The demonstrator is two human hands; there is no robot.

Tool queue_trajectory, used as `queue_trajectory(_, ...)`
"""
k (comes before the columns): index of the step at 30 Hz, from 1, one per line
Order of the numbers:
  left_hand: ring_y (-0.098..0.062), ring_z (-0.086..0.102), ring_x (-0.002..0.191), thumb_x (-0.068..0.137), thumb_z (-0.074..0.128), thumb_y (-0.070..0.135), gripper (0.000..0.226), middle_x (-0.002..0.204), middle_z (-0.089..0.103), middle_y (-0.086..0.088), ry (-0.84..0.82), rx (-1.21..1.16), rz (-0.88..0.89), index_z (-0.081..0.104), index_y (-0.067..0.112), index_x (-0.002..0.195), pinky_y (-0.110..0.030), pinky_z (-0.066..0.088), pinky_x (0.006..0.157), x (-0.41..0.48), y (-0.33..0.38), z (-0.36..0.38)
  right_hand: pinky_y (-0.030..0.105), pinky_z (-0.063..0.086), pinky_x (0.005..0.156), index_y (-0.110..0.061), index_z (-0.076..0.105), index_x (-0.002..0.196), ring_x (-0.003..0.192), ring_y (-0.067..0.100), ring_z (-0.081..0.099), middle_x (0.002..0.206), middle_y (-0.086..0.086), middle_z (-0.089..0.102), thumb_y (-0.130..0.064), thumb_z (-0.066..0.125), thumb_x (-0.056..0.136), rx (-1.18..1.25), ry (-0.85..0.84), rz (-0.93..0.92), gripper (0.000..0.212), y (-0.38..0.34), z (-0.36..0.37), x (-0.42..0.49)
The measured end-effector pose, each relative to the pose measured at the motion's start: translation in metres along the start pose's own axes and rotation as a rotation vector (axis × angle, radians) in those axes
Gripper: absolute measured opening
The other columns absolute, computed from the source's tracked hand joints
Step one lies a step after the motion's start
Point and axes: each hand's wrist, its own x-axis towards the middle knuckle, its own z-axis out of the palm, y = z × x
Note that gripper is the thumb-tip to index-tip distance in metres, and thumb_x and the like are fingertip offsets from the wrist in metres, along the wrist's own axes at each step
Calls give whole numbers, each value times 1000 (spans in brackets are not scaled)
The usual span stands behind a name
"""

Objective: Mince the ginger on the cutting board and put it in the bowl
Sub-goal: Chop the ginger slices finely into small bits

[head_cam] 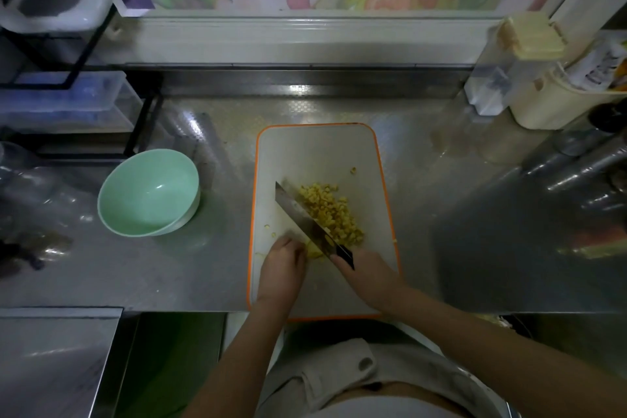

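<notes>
A white cutting board (pixel 315 153) with an orange rim lies on the steel counter. On it is a heap of chopped yellow ginger (pixel 334 212). My right hand (pixel 368 273) grips the dark handle of a cleaver (pixel 298 210), whose blade runs diagonally along the left side of the heap. My left hand (pixel 283 268) has curled fingers holding a small uncut ginger piece (pixel 314 249) against the blade. An empty pale green bowl (pixel 149 192) stands left of the board.
A black wire rack with clear boxes (pixel 68 102) stands at the back left. Cream and clear containers (pixel 529 78) stand at the back right. Stray ginger bits (pixel 353 170) lie near the board's right edge. The counter's front edge runs just under my wrists.
</notes>
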Motion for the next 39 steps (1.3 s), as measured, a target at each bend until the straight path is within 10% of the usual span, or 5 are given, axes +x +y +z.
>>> queue_trajectory(16,-23,58,87,83,56,2,19,97,63,-9,9,35,30,71,5,94,-16,31,66,3,-1,1,26,34,59,-15,44,77,68,21,49,65,-3,42,-37,39,99,-16,-42,117,32,-2,17,12)
queue_trajectory(21,-23,58,84,83,56,4,18,94,62,-7,-3,54,26,72,8,91,-20,33,64,4,-4,4,29,38,68,-8,52,101,94,30,60,95,14,58,-34,38,100,-140,-16,77,30,0,29,12)
queue_trajectory(26,-23,59,86,84,55,4,18,96,64,-8,21,34,34,71,5,93,-22,38,68,1,-2,3,24,27,48,-16,45,76,56,9,43,65,-5,43,-35,41,99,-36,-31,59,30,8,13,18)
queue_trajectory(39,-24,59,93,85,56,5,18,106,62,-10,-18,-7,22,68,5,98,-14,34,74,0,-3,-2,18,32,47,-13,50,76,54,3,43,63,-7,46,-33,43,99,61,45,-2,31,7,4,14)
